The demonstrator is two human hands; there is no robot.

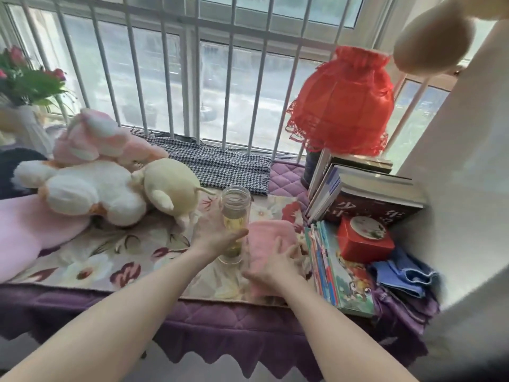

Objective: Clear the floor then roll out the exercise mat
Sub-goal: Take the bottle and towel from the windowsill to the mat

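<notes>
The left hand (217, 238) is wrapped around a clear glass bottle (234, 224) with yellowish liquid, standing upright on the floral cover (110, 252) of a window seat; its fingers curl round the far side, the thumb on the near right side, so they are clamped on the glass. The bottle's long axis is vertical and its mouth is open, with no lid in view. Just beside it, to the right, the right hand (278, 263) lies flat on a folded pink towel (268, 235), fingers spread apart, gripping nothing. The towel touches or nearly touches the bottle's base; I cannot tell which. Books (338, 268) lie just right of the towel, plush toys (91, 175) to the left. The exercise mat is not in view, and only a sliver of the floor shows below the purple quilted edge (248, 334), so how clear it is cannot be judged. The left hand seems about to let go of the bottle.
</notes>
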